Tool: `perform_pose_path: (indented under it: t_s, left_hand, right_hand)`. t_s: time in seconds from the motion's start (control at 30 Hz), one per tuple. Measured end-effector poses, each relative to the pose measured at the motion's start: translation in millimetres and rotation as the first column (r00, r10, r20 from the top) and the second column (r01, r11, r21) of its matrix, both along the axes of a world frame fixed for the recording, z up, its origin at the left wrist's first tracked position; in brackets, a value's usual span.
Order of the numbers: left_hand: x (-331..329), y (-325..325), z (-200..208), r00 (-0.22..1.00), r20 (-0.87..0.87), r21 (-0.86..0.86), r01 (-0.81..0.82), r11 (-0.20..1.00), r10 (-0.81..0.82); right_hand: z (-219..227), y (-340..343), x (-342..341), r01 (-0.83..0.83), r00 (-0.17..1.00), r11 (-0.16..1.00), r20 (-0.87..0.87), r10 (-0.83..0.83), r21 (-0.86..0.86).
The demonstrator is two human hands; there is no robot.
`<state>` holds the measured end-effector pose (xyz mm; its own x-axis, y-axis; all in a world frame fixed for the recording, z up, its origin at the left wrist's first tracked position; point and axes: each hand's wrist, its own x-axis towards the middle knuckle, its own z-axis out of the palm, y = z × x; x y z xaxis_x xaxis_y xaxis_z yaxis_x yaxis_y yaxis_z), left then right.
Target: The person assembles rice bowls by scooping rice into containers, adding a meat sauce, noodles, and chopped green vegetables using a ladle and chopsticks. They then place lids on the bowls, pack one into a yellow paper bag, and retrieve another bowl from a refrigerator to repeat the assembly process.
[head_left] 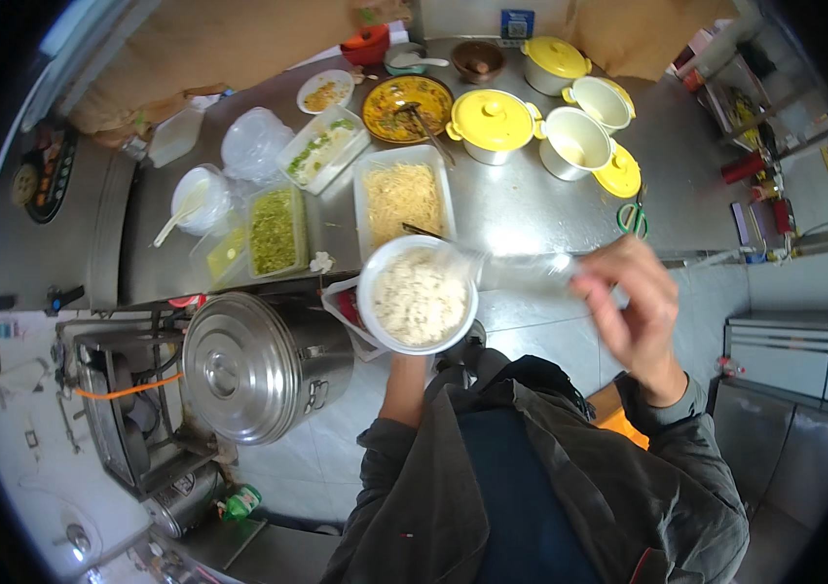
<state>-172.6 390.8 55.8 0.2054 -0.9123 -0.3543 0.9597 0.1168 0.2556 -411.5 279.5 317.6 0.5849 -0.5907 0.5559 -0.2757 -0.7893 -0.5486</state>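
1. The left hand [404, 362] is under the white bowl [419, 295], holding it from below. The fingers are hidden by the bowl, so I cannot tell how they grip. The bowl is round and smooth-walled, and filled with a pale, crumbly, grainy food.

2. The right hand [633, 307] is right of the bowl, curled around a clear utensil [521, 271] whose far end reaches the bowl's rim. The utensil is blurred, so its exact shape is unclear.

3. The bowl is held just in front of the steel counter [531, 214], off its near edge, over the floor.

4. Risk: with only one hand beneath it and nothing under that, a hard push from the utensil could tip the bowl and drop the loose food onto the floor.

5. Risk: the food sits high, so stirring or scraping near the rim could scatter crumbs.

6. Just behind the bowl on the counter is a white rectangular tray [404, 200] of yellow shreds. Left of the bowl stands a large steel pot [253, 365] with a shiny, ribbed lid; a swung elbow could knock it.

7. Behind and to the right of the bowl are glossy yellow-lidded pots [492, 125] and green scissors [633, 219].
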Motion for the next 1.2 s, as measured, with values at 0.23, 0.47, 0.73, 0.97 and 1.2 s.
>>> perform_pose_path:
  t_s: [0.23, 0.47, 0.73, 0.97, 1.2]
  left_hand:
    - [14.3, -4.4, -14.7, 1.000, -0.020, -0.030, -0.005, 1.000, 0.004]
    - [50.9, 47.1, -14.7, 0.993, 0.013, -0.021, -0.117, 0.993, 0.117]
    - [74.7, 52.9, -21.5, 0.939, 0.021, 0.019, -0.344, 0.939, 0.343]
    - [70.1, 27.7, -34.6, 0.870, 0.031, 0.064, -0.493, 0.867, 0.493]
    - [71.2, -49.9, -15.9, 0.856, -0.087, -0.142, -0.517, 0.844, 0.509]
  right_hand:
    - [-295.0, -95.0, -44.6, 0.276, 0.937, 0.937, -0.158, -0.312, -0.215]
    - [-327.8, -117.3, 53.4, 0.252, 0.932, 0.956, -0.226, -0.282, -0.153]
    - [-317.4, -257.0, 178.7, -0.156, 0.875, 0.929, -0.484, -0.029, -0.336]
    - [-267.1, -333.5, 210.8, -0.222, 0.900, 0.975, -0.384, 0.208, 0.007]
    - [-231.5, -324.7, 164.8, -0.478, 0.821, 0.870, -0.411, 0.396, -0.117]
